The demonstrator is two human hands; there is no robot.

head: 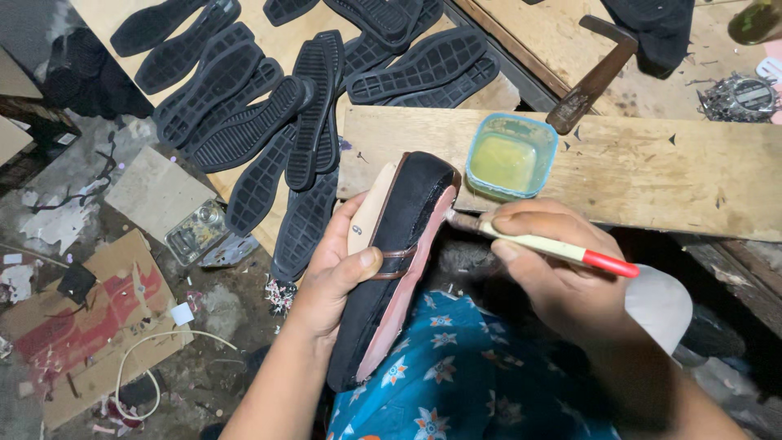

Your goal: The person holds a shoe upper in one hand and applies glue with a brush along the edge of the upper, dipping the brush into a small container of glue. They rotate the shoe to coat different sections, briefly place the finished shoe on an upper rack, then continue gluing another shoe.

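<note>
Two hands are at work over my lap, both closed on something. My left hand is clamped around a black shoe upper on its tan last, thumb pressed over a thin brown strap, the pink-edged bottom turned toward my right. My right hand has its fingers pinched together on a brush with a cream handle and red end; its bristle tip touches the pink edge of the shoe near the toe.

Just beyond the shoe's toe stands a small blue-rimmed tub of yellowish glue, sitting on a pale wooden plank. The tub is near the brush tip, with nothing between them. Farther along the plank from the tub, a hammer lies at a slant, and past it a heap of small nails near the far corner.

On the other side of the shoe, up and away from the tub, a spread of black rubber soles overlaps across a board, some hanging over its edge close to my left knuckles. Below them the floor is cluttered: a small metal tin, a torn red-printed cardboard, a loop of white cord.

The plank's near edge runs just above my right hand, so room is tight there. My blue flowered cloth fills the lap beneath the shoe.
</note>
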